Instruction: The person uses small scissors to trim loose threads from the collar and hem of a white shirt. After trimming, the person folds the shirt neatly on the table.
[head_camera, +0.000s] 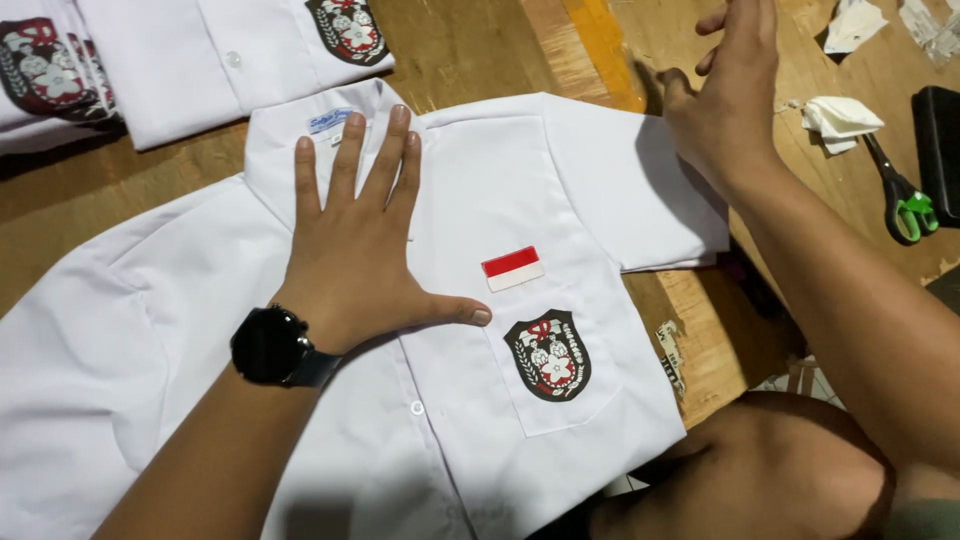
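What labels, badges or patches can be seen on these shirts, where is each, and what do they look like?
Neck label: inside the collar by the left hand's fingertips; small pale rectangle, blue writing.
Flag patch: above the chest pocket; rectangle, red over white.
Crest badge: on the pocket; dark shield, red and white flowers.
Second crest: folded shirt, top.
Third crest: folded shirt, top left.

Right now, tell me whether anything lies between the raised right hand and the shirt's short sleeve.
Nothing visible does. The right hand hangs open just above the white shirt, over the edge of its short sleeve. The crumpled tissue and green-handled scissors lie off to the side.
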